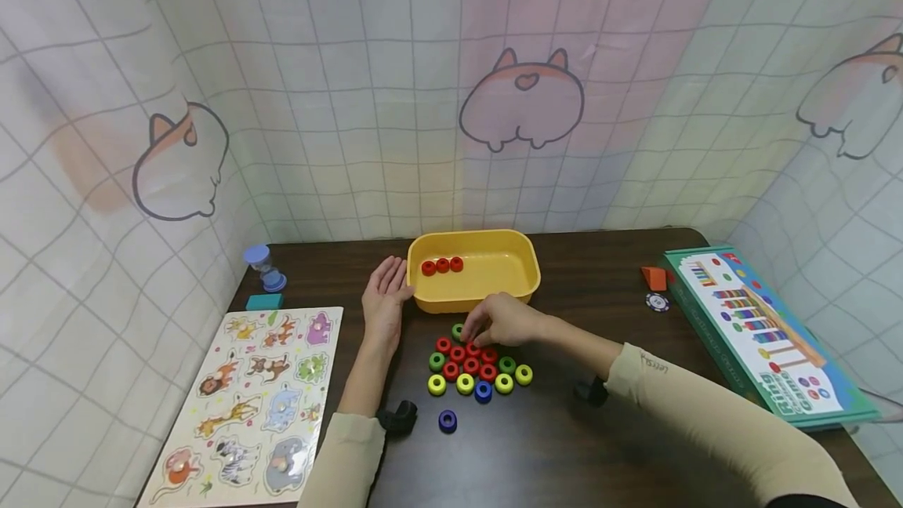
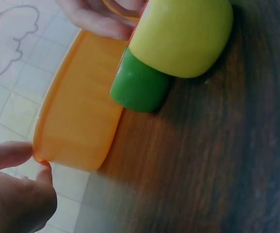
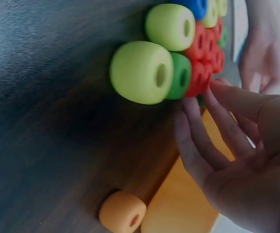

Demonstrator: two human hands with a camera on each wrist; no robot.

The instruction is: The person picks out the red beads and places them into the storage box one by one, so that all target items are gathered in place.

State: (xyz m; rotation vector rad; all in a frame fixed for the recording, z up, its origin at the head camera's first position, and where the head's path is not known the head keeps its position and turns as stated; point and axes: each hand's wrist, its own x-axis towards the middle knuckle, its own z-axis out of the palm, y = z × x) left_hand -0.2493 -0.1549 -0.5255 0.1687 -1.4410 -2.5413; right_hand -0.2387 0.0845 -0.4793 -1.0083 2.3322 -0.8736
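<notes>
My right hand [image 1: 504, 321] reaches over a cluster of ring-shaped beads, its thumb and fingertips pinching a red bead [image 3: 201, 78]. Red, green, yellow and blue beads lie close together, with a yellow bead [image 3: 142, 73] and a green bead [image 3: 179, 75] near those fingers. My left hand [image 1: 383, 306] is beside the yellow tray [image 1: 440, 306], fingers extended and touching its left side. In the left wrist view, its fingertips [image 2: 21, 154] meet the tray's corner. Three red beads [image 1: 442, 266] stand in a row inside the tray.
An animal puzzle board [image 1: 250, 406] lies at left, near a blue sand timer [image 1: 266, 269] and a teal block [image 1: 264, 302]. At right are an orange block [image 1: 654, 279], a poker chip [image 1: 657, 302] and a boxed toy [image 1: 769, 335]. An orange bead [image 3: 122, 212] lies near the tray.
</notes>
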